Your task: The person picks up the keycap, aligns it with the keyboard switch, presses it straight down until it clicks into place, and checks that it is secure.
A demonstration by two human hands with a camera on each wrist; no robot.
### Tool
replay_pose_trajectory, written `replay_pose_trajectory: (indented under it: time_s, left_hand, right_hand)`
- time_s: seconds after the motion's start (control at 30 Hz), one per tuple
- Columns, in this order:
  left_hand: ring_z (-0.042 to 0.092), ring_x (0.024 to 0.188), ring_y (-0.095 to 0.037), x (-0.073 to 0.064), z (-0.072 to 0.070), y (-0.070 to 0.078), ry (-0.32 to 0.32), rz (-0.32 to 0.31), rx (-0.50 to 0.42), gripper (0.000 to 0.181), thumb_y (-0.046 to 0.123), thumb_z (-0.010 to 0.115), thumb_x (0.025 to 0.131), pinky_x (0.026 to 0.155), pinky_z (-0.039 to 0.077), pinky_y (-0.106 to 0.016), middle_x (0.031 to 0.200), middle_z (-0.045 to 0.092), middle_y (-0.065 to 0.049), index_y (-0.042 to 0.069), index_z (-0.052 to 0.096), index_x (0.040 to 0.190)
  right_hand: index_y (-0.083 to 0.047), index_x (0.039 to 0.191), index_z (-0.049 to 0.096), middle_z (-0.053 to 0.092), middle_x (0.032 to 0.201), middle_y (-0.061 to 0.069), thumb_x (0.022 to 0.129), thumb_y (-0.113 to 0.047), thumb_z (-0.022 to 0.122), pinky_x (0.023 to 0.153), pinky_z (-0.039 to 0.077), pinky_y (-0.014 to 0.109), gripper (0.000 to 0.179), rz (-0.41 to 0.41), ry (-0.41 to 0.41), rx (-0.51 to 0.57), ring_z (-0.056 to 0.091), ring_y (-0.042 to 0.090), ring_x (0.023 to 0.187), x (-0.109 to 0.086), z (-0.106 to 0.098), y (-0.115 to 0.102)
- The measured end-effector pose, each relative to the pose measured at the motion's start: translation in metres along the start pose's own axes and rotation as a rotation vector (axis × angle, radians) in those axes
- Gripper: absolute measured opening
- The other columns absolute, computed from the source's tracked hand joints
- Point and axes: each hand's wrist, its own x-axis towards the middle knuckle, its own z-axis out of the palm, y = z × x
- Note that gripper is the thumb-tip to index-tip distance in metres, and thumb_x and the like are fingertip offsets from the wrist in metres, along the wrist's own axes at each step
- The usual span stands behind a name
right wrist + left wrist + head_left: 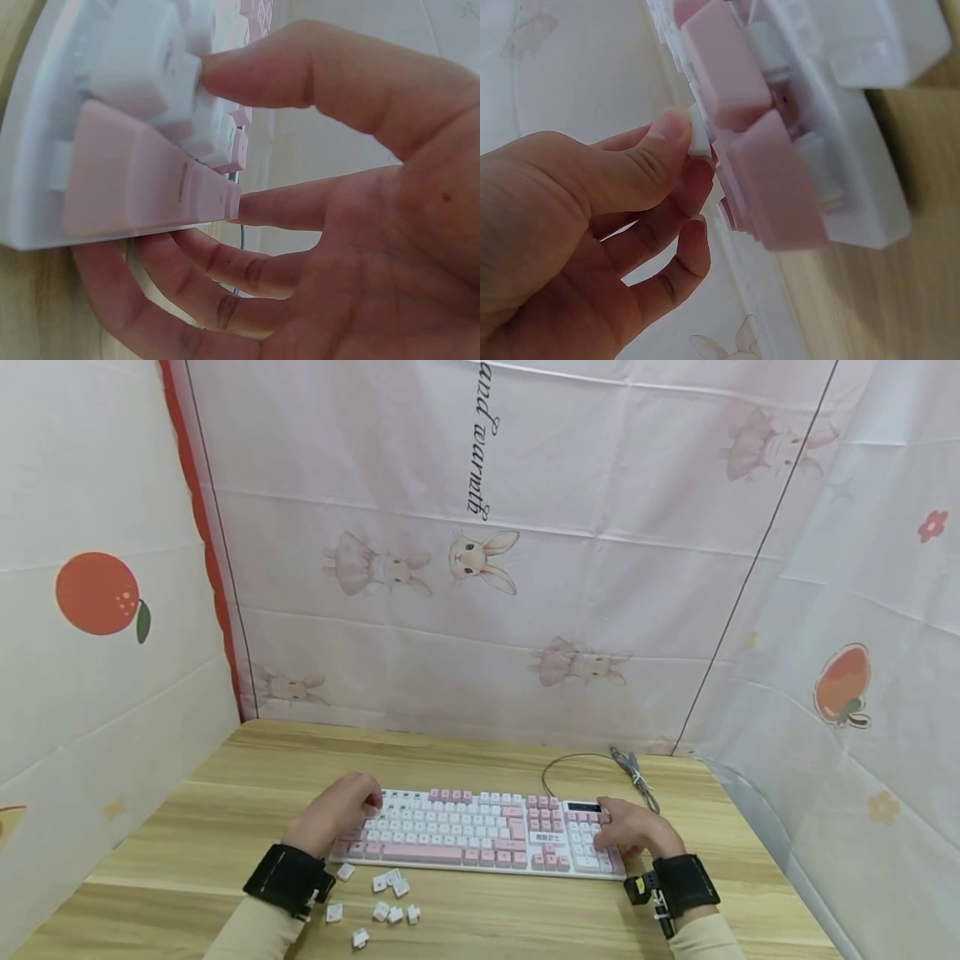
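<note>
A pink-and-white keyboard (422, 855) lies across the table, with gaps in its top row where keys are absent. Over its left end, my left hand (333, 814) pinches a small white keycap (699, 133) between thumb and index finger, right at the keys. The other fingers of that hand are bent and touch nothing in the left wrist view. My right hand (637, 828) grips the keyboard's right end. Its thumb presses on white number-pad keys (169, 75), while the fingers curl along the right edge beside a tall pink key (120, 176).
Several loose white keycaps (380, 882) are scattered on the wooden table (487, 918) in front of the keyboard's left part. Behind its right end lies a bundled grey cable (630, 768). Patterned curtains (480, 635) enclose the table at the back and both sides.
</note>
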Motion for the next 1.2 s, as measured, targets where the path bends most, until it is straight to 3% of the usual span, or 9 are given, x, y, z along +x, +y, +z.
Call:
replay_pose_trajectory:
  time_s: [0.33,0.77,1.03,1.2]
  left_hand:
    - [0.059,0.081,-0.016,0.0051,0.0024,0.0039,-0.040,-0.082,0.021,0.015,-0.006,0.071,0.090,0.081,0.055,-0.041,0.089,0.071,-0.009,0.008,0.075,0.090]
    - [0.062,0.082,-0.017,0.0028,0.0007,0.0049,-0.019,-0.054,0.046,0.018,-0.010,0.071,0.086,0.079,0.056,-0.041,0.090,0.072,-0.007,0.007,0.075,0.087]
    - [0.057,0.080,-0.015,0.0017,-0.0003,0.0055,-0.010,-0.052,0.026,0.020,-0.011,0.068,0.087,0.078,0.055,-0.040,0.090,0.071,-0.004,0.008,0.075,0.086]
    - [0.064,0.085,-0.016,0.0031,0.0012,0.0039,-0.009,-0.063,0.026,0.020,-0.010,0.070,0.086,0.082,0.057,-0.042,0.092,0.073,-0.004,0.008,0.076,0.090]
  right_hand:
    - [0.005,0.158,0.026,0.045,0.149,0.031,0.083,-0.012,0.078,0.072,0.060,0.042,0.093,-0.004,0.006,0.000,0.061,0.026,0.100,0.0001,0.0001,0.0006]
    - [0.005,0.158,0.027,0.046,0.149,0.031,0.083,-0.013,0.078,0.072,0.060,0.043,0.093,-0.005,0.006,-0.003,0.061,0.026,0.100,-0.0006,0.0003,-0.0002]
    - [0.005,0.158,0.027,0.046,0.149,0.031,0.083,-0.012,0.078,0.072,0.060,0.043,0.092,-0.003,0.005,-0.002,0.061,0.026,0.099,-0.0008,0.0000,-0.0002]
    - [0.006,0.158,0.027,0.045,0.149,0.031,0.083,-0.012,0.078,0.072,0.060,0.043,0.092,-0.008,0.005,-0.005,0.061,0.027,0.100,-0.0014,0.0002,-0.0004]
